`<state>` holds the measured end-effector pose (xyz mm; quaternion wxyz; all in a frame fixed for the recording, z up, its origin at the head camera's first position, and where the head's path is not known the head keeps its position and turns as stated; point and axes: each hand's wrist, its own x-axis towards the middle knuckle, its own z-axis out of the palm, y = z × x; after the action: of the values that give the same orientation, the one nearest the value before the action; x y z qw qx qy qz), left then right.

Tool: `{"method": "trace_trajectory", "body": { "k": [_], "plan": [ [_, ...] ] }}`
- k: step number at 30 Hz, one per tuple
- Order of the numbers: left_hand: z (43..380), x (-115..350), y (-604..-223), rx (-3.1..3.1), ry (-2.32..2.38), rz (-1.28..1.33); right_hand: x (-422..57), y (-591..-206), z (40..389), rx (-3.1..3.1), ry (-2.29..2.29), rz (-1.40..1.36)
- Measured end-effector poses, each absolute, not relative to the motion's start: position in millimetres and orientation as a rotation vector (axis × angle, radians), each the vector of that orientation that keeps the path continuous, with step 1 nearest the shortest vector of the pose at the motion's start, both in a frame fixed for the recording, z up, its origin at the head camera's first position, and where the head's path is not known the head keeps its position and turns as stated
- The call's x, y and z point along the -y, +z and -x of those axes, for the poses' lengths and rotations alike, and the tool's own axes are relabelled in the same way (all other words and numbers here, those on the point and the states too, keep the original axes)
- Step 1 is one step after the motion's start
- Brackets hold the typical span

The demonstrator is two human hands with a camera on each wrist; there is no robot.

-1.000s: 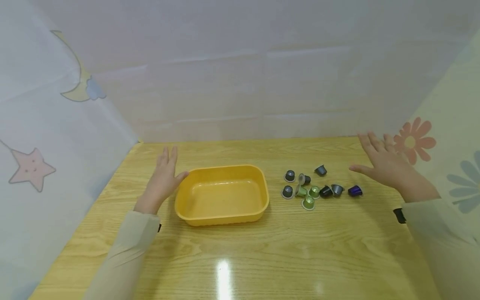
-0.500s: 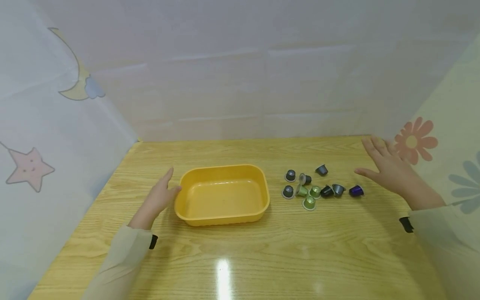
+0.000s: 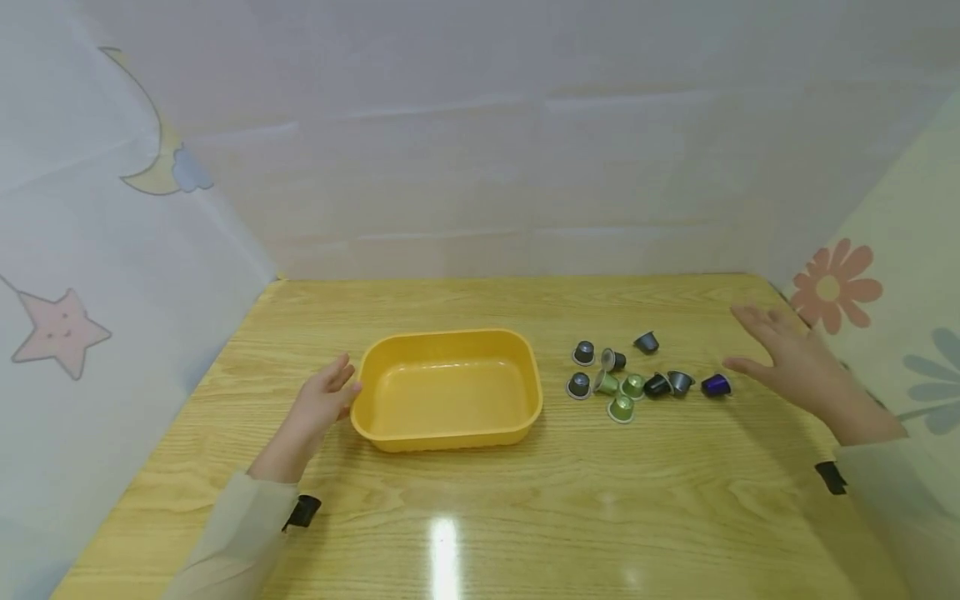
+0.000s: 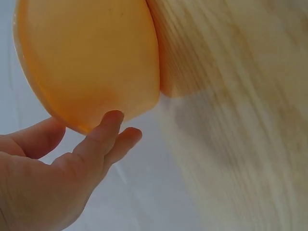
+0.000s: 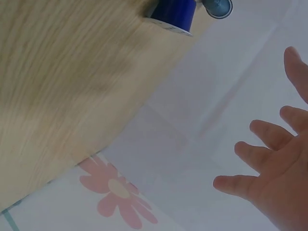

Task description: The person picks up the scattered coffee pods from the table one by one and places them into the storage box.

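In the head view a yellow plastic tray [image 3: 452,442] stands left of centre on the wooden table. My left hand [image 3: 311,417] is at its left end, thumb beside the rim and fingers loosely bent; whether it touches is unclear. In the left wrist view the fingertips [image 4: 113,115] overlap the tray's outer wall [image 4: 96,53]. To the tray's right lie several coffee capsules: green [image 3: 621,407], black [image 3: 657,385], grey [image 3: 647,342] and purple [image 3: 717,385]. My right hand [image 3: 798,367] hovers to the right of the purple capsule, fingers spread, holding nothing.
The wooden table [image 3: 525,517] runs back to a pale cloth wall [image 3: 450,183]. Printed cloth also rises at both sides, with a pink star [image 3: 62,333] at left and a red flower [image 3: 828,287] at right.
My left hand has come down and back toward the tray's left end, its fingers bending. My right hand has drifted slightly right and down. Tray and capsules have stayed put.
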<state>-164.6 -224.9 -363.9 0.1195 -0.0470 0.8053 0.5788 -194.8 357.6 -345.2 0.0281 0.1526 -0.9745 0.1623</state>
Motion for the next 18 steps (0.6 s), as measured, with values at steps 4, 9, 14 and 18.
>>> {"method": "trace_trajectory", "body": {
  "k": [4,9,14,18],
  "plan": [
    [161,223,-365,-2.321,1.747,0.165,-359,-351,194,3.042,0.581,-0.453],
    [160,220,-367,-2.293,1.792,0.198,-361,-362,192,3.072,0.651,-0.408],
    [161,220,-370,-2.255,1.822,0.236,-364,-372,193,3.098,0.703,-0.407],
    [162,221,-372,-2.228,1.846,0.223,-367,-377,196,3.117,0.735,-0.432]
  ]
}}
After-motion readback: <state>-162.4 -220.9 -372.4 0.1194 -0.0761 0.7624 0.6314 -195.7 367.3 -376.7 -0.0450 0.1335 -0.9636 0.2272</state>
